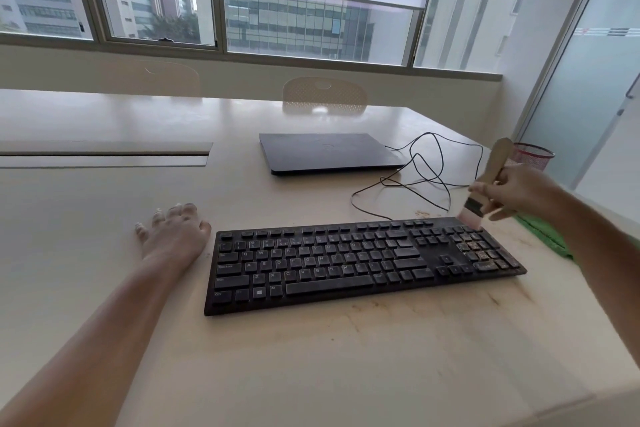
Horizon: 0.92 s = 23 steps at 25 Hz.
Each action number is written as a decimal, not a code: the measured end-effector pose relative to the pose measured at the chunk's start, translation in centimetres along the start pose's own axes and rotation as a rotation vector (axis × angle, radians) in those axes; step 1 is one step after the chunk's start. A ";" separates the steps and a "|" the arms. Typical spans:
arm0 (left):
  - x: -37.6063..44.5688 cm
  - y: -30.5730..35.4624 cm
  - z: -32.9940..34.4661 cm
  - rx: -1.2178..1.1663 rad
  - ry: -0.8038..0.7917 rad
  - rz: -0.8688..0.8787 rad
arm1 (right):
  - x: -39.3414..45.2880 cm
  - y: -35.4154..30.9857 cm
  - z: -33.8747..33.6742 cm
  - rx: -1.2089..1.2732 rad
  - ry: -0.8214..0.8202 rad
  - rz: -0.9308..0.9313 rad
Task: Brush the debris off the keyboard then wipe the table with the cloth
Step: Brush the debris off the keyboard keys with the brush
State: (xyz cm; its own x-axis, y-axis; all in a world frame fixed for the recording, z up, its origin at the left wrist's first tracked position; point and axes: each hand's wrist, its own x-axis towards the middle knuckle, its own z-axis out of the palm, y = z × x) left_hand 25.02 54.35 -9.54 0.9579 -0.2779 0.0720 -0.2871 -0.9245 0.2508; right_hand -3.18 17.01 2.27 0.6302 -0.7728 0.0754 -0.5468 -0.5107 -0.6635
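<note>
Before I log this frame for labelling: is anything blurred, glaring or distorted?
Head view: the brush in the right hand is motion-blurred at its bristles; the keyboard is sharp enough that its key legends read; window light leaves a pale sheen on the far table; the wide lens bows the window frame.

The pale tabletop [104, 236] carries a black keyboard [346, 263]. Behind the keyboard lie a closed laptop [325, 152] and tangled cable [426, 173]; right of it, a green cloth [543, 236]; left, a flat hand [173, 232].
</note>
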 end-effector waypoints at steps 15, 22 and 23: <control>0.0 0.2 0.0 0.007 -0.012 -0.002 | -0.5 -0.6 -0.5 -0.193 -0.116 0.161; 0.1 0.0 -0.1 0.003 0.000 -0.001 | -0.7 -0.7 1.3 -0.208 -0.133 0.128; 0.1 0.0 -0.2 0.001 -0.002 -0.003 | -1.1 -0.4 0.8 -0.217 -0.191 0.192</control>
State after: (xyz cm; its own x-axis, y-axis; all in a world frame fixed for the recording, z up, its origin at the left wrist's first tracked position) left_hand 25.06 54.34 -9.38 0.9588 -0.2757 0.0689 -0.2841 -0.9256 0.2499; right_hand -3.20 18.33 1.88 0.5847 -0.7888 -0.1896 -0.7571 -0.4466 -0.4768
